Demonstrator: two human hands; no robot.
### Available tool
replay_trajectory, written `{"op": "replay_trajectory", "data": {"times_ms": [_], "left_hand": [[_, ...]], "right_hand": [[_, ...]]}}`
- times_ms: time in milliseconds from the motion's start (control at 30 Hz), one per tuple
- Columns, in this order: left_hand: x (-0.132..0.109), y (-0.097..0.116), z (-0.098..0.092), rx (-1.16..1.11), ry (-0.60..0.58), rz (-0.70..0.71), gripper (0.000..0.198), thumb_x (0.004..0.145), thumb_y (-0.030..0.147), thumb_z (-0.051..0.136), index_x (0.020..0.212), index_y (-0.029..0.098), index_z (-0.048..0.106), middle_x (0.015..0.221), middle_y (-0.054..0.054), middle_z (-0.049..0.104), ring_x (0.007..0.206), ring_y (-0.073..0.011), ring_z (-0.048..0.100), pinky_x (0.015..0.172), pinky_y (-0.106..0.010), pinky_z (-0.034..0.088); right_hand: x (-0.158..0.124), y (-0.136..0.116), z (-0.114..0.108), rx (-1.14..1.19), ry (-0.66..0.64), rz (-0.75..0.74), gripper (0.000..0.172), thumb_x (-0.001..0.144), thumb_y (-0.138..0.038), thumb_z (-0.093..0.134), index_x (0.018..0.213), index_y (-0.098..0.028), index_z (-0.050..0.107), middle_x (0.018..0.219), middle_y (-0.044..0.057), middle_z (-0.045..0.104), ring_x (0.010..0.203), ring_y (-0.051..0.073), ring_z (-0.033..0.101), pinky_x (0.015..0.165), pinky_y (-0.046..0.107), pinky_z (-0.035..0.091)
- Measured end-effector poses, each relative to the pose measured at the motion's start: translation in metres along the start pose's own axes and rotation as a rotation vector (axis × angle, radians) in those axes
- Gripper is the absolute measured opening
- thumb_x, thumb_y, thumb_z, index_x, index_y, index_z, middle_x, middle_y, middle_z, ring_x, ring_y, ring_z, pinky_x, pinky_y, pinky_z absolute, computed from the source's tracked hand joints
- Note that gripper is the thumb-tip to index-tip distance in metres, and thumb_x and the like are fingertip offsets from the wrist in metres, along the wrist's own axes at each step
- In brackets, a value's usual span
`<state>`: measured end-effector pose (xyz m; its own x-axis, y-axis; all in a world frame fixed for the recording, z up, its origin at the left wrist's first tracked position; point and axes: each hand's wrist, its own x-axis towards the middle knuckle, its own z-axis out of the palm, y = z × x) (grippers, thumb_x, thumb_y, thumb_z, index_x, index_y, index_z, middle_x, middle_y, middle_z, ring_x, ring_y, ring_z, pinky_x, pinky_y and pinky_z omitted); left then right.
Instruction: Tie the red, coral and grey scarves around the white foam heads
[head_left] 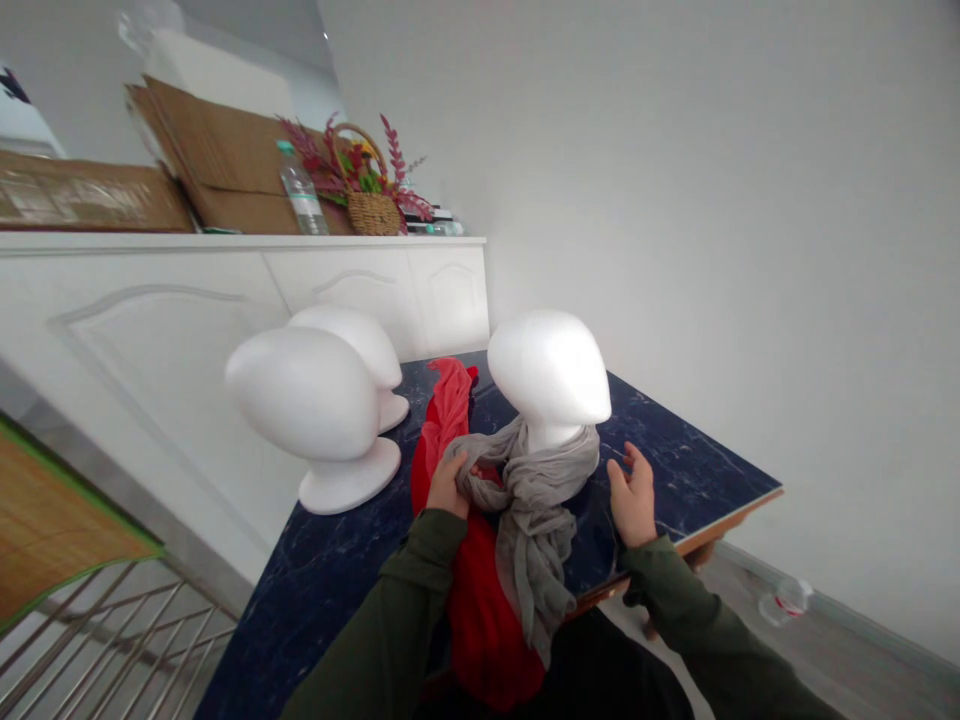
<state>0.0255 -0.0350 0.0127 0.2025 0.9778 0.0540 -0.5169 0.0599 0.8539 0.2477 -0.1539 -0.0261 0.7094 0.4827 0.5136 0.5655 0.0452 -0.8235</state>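
The left grip [448, 487] is curled closed around a fold of the grey scarf [534, 492], pinching it where the cloth bunches. The right grip [632, 497] is open, its fingers loosely spread and palm turned inward. It holds nothing and sits just beside the scarf's other edge; whether it touches the counter [697, 470] below cannot be told. Between the two grips the scarf is wound around the neck of a white foam head [551, 375], which stands upright just beyond them, and the scarf's ends hang down toward the person over the counter's near edge. A red cloth [448, 412] lies under the left grip and the scarf, running from beyond the grip back toward the person. Farther left of the left grip stand two more bare heads [309, 400] on the counter. Well beyond them is a white cabinet [225, 300] carrying a bottle [301, 190], a basket [373, 210] of flowers and cardboard [217, 150].
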Motion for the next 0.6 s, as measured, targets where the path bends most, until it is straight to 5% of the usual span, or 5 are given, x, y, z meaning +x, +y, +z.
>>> {"op": "replay_trajectory", "data": {"times_ms": [200, 333, 433, 600], "left_hand": [[0.000, -0.003, -0.001, 0.061, -0.088, 0.132, 0.044, 0.055, 0.018, 0.065, 0.098, 0.013, 0.055, 0.097, -0.006, 0.061, 0.094, -0.0195, 0.055, 0.087, -0.034, 0.039], [0.003, -0.005, -0.007, 0.139, -0.127, 0.217, 0.046, 0.058, 0.016, 0.063, 0.103, 0.016, 0.053, 0.105, -0.006, 0.058, 0.102, -0.0204, 0.051, 0.095, -0.037, 0.034], [0.007, -0.005, -0.010, 0.116, -0.115, 0.230, 0.046, 0.060, 0.016, 0.060, 0.105, 0.017, 0.051, 0.108, -0.006, 0.057, 0.105, -0.0204, 0.049, 0.094, -0.036, 0.035], [0.011, -0.007, -0.010, 0.097, -0.140, 0.231, 0.045, 0.061, 0.015, 0.058, 0.105, 0.016, 0.051, 0.107, -0.007, 0.057, 0.104, -0.0210, 0.050, 0.093, -0.037, 0.036]], "right_hand": [[0.011, -0.022, 0.028, -0.242, -0.208, -0.083, 0.071, 0.066, -0.055, 0.054, 0.113, -0.003, 0.039, 0.108, 0.021, 0.044, 0.105, 0.031, 0.039, 0.090, 0.042, 0.031], [0.027, -0.017, 0.026, -0.333, -0.283, -0.042, 0.058, 0.063, -0.043, 0.057, 0.106, -0.006, 0.046, 0.098, 0.018, 0.051, 0.094, 0.030, 0.047, 0.083, 0.039, 0.037], [0.032, -0.006, 0.012, -0.237, -0.312, 0.000, 0.043, 0.064, -0.033, 0.049, 0.100, -0.011, 0.052, 0.095, 0.013, 0.055, 0.090, 0.027, 0.050, 0.080, 0.036, 0.039], [0.038, 0.018, -0.011, 0.230, -0.149, 0.368, 0.042, 0.059, -0.032, 0.039, 0.093, -0.013, 0.055, 0.073, 0.005, 0.060, 0.073, 0.025, 0.057, 0.063, 0.034, 0.047]]}}
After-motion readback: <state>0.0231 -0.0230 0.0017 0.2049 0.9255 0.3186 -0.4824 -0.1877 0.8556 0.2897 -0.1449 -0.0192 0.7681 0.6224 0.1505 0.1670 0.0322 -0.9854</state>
